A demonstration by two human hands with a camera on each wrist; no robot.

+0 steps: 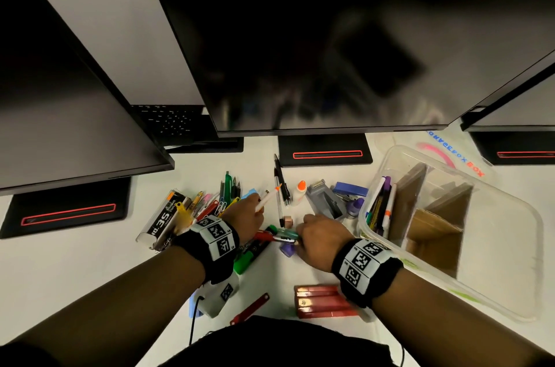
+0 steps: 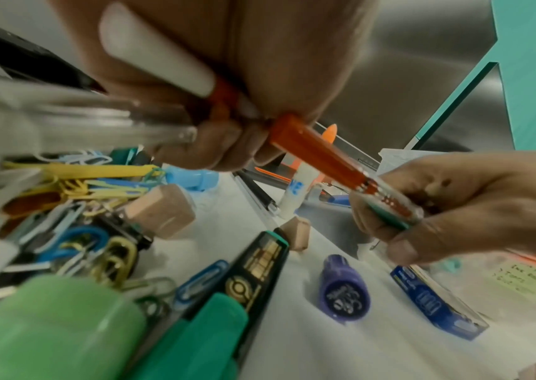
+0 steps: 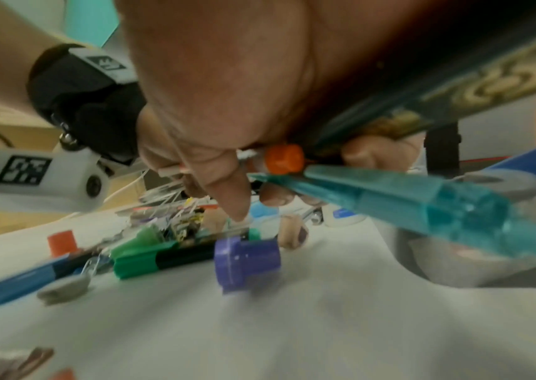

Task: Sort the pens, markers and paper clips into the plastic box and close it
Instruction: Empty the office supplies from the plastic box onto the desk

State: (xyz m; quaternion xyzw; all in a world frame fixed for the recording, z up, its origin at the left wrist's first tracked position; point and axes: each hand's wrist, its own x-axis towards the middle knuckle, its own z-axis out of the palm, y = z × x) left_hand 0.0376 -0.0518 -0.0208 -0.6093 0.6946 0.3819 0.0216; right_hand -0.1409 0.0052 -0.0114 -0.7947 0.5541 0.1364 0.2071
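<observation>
Left hand: The left hand point(image 1: 247, 216) is hovering over the pile in the middle of the desk, its fingers curled round a white pen with orange trim point(image 1: 268, 198) that is pointing up and away toward the monitors. In the left wrist view it is also gripping one end of an orange-capped pen point(image 2: 317, 153).

Right hand: The right hand point(image 1: 319, 239) is sitting just beside the left, pinching a small bundle of pens; a teal pen point(image 3: 422, 203) and a dark marker with gold print point(image 3: 475, 84) are showing in its grasp, and it is closing on the other end of the orange-capped pen.

Key relation: That shared pen is lying left to right between the two hands, so its long axis is pointing toward the plastic box point(image 1: 510, 216). The box is standing open to the right, near the right hand and well apart from the left, so the right hand looks like the one to carry.

Box contents: Several pens point(image 1: 383, 204) are already standing in its nearest compartment, against a cardboard divider.

Still on the desk: A green marker point(image 2: 201, 331), a purple cap point(image 3: 245, 259) and a heap of coloured paper clips point(image 2: 75, 231) are lying below the left hand.

Progress: My guess is the sorting is partly done, with the clips untouched.
</observation>
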